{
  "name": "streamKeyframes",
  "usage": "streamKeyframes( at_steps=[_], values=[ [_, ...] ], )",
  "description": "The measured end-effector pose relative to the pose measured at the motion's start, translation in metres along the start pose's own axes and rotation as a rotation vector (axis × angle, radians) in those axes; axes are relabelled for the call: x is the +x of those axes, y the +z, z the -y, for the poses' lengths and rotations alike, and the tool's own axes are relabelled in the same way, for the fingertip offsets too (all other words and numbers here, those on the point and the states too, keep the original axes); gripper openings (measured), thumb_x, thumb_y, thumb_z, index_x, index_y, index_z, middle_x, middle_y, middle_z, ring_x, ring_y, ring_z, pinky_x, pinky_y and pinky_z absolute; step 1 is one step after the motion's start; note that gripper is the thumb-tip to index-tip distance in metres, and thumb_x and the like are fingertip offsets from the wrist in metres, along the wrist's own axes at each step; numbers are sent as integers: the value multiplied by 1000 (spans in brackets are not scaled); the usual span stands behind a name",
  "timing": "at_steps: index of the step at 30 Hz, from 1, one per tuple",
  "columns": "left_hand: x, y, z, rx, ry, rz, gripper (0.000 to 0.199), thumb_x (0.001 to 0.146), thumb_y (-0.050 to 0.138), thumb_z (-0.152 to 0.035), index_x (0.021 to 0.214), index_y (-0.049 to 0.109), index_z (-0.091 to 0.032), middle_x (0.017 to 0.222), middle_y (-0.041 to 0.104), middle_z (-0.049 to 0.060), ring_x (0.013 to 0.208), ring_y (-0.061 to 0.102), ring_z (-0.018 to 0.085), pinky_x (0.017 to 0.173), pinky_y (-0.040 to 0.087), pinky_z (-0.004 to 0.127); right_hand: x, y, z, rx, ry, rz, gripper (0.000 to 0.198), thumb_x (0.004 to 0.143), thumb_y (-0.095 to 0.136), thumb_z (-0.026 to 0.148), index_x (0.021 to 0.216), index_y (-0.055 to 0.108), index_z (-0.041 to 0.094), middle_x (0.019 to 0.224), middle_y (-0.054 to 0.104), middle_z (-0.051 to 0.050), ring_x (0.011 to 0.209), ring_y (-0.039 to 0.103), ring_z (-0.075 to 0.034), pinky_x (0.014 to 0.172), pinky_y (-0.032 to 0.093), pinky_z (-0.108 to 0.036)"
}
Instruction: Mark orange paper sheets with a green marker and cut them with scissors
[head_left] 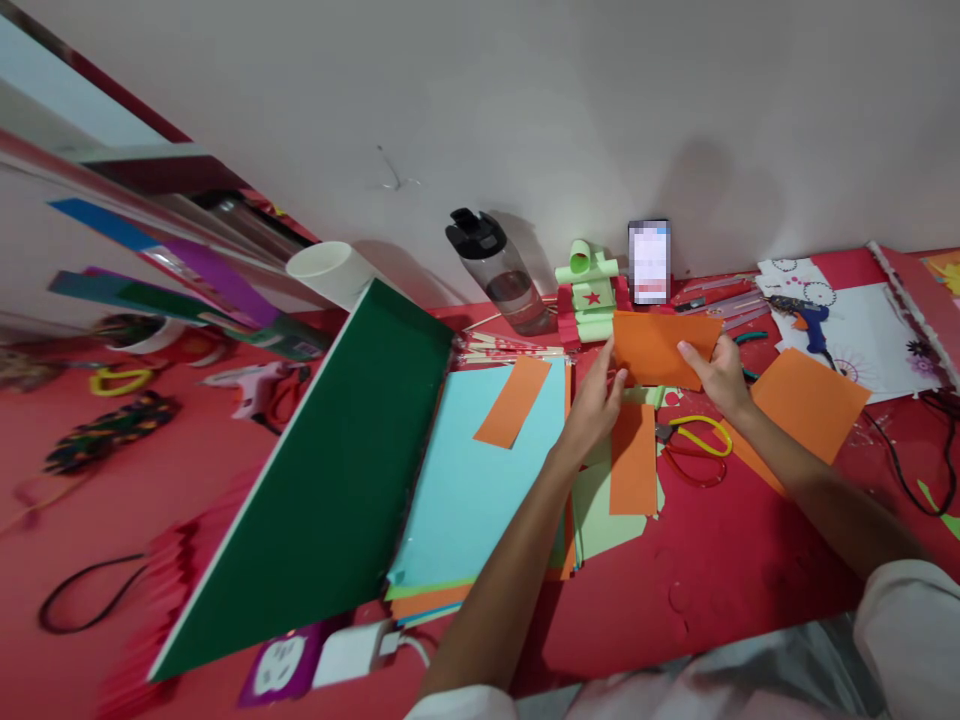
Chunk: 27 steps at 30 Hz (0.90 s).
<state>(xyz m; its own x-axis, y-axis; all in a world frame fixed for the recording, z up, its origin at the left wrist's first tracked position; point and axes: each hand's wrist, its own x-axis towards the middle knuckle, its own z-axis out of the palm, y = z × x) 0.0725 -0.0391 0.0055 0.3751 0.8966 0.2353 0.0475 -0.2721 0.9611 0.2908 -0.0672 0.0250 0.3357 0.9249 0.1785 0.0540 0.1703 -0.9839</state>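
Note:
An orange piece of paper (654, 350) is held up between my two hands, above the red table. My left hand (598, 395) grips its left edge, fingers partly behind it. On the right, my right hand (718, 375) pinches the other end with the thumb in front. Below lies an orange strip (632, 470) on pale green paper (600, 520). Scissors with yellow and red handles (701, 440) rest beside that strip. A larger orange sheet (814, 410) lies under my right forearm, and another orange strip (514, 402) sits on the light blue paper stack (472, 480).
A green board (322, 480) leans up left of the stack. Along the wall stand a water bottle (506, 280), a light green paper model (594, 295) and a phone (649, 262). A blue glue gun (814, 322) lies at right, a pink one (251, 388) at left.

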Motion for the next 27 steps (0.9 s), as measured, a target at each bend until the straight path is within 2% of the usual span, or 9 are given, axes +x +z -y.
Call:
streamKeyframes(
  at_steps=[6,9,11,13,15,17,18,22,27],
  values=[
    [-1,2,-7,-126,-57,-37,66,96,73,-48,156,53,-28,157,59,13,154,47,33,124,42,49,-3,4,8,-13,20,70,38,77,88,54,99,76,25,111,83,-9,105,77,-33,101,62,-51],
    [-1,2,-8,-105,-23,-11,67,97,72,-51,158,52,-28,159,57,13,156,43,32,125,40,49,-3,4,7,-5,58,105,41,77,88,57,98,77,24,111,83,-9,107,77,-35,103,62,-54],
    [-1,1,-6,-69,-10,-16,68,100,68,-52,161,47,-30,157,59,13,153,47,32,125,41,49,-2,3,7,-4,59,84,41,78,87,58,100,77,24,112,83,-10,110,77,-35,105,61,-55],
    [-1,0,-5,-60,-37,-45,71,100,67,-52,164,44,-31,143,67,14,138,61,31,118,48,48,0,1,6,29,37,9,42,80,86,57,104,76,25,119,82,-10,116,75,-35,108,59,-55],
    [-1,-1,-6,-111,-91,-66,76,98,71,-52,165,43,-30,120,74,11,110,73,28,104,56,45,2,1,6,102,26,-75,45,81,85,57,110,74,25,127,79,-11,122,73,-33,111,57,-53],
    [0,-1,-9,-177,-133,-63,77,95,74,-53,163,47,-29,99,73,6,87,75,24,90,60,41,4,2,6,162,35,-130,49,80,85,55,116,72,25,132,77,-11,125,72,-32,111,57,-52],
    [0,0,-12,-193,-139,-56,74,95,75,-54,160,50,-29,92,72,4,81,74,23,85,61,40,5,2,5,181,42,-141,50,80,84,55,118,70,25,133,77,-11,126,72,-32,111,58,-52],
    [-1,1,-21,-142,-99,-54,57,99,69,-54,151,62,-30,84,71,4,76,73,23,78,63,39,5,5,6,251,66,-146,54,81,83,52,126,67,26,139,74,-11,128,71,-31,108,60,-50],
    [-2,2,-18,-124,-82,-44,63,101,66,-55,158,55,-30,88,76,6,78,75,23,79,64,38,0,10,7,269,104,-120,59,80,82,56,128,66,25,146,70,-11,132,69,-32,107,61,-48]
  ],
)
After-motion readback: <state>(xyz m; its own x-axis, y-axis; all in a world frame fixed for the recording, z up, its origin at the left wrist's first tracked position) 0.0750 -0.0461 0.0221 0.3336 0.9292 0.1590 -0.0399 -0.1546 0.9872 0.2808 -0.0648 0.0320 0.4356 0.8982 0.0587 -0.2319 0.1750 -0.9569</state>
